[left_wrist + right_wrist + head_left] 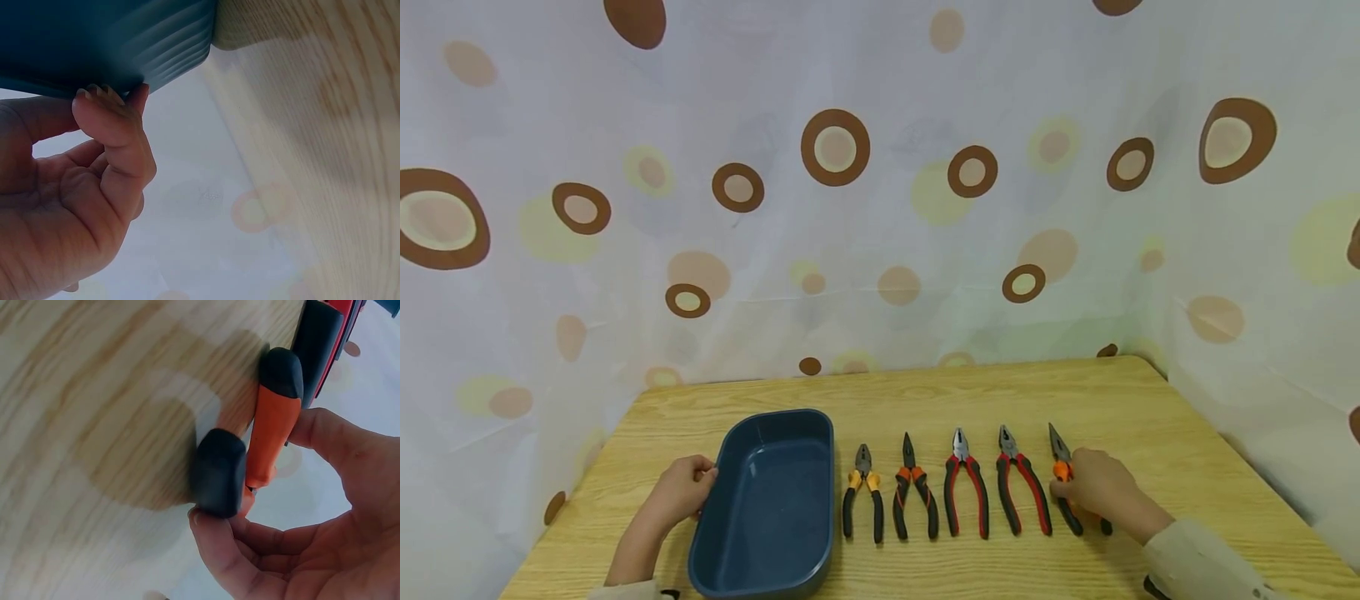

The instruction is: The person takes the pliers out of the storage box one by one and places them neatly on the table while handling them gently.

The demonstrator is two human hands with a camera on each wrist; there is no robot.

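A dark blue rectangular tray (778,500) lies on the left part of the table. My left hand (685,487) pinches its left rim, fingers bent against the tray's edge (156,47) in the left wrist view. At the right end of a row of pliers, my right hand (1105,487) holds long-nose pliers (1061,470) with orange and black handles. The right wrist view shows thumb and fingers on either side of those handles (274,425). Their pointed tip faces away from me; the hand covers part of the handles.
Between tray and right hand lie yellow-black pliers (863,483), orange-black long-nose pliers (912,483), and two red-black pairs, one pliers (962,475) beside the other pliers (1018,475). Beneath is a wooden table (925,396); a spotted curtain (880,217) hangs behind it.
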